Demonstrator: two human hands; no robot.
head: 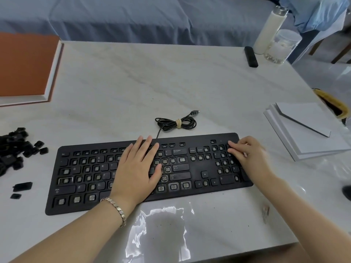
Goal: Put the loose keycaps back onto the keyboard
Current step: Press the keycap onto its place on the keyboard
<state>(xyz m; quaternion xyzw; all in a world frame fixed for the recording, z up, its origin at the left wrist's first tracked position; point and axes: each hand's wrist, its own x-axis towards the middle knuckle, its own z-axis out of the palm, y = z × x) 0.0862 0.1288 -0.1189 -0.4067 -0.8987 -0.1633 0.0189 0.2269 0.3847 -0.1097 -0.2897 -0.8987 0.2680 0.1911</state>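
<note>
Loose keycaps [15,147] heaped on desk [133,82], left of keyboard [190,179]: probably light, rigid, slick; best pinched by opposite sides. Left hand [136,168] flat on keyboard, fingers [147,149] slightly spread; right hand [248,156] bent at numpad, grip unclear.

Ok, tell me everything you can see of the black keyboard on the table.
The black plastic full-size keyboard lies flat on the white marble-look table, long side towards the person. Most keycaps are missing, baring grey square stems; Backspace, Enter, Shift and some arrows remain. Its coiled, tied black cable lies just behind it. The left hand rests flat on its middle; fingers of the right hand touch the number pad's far corner.
</note>
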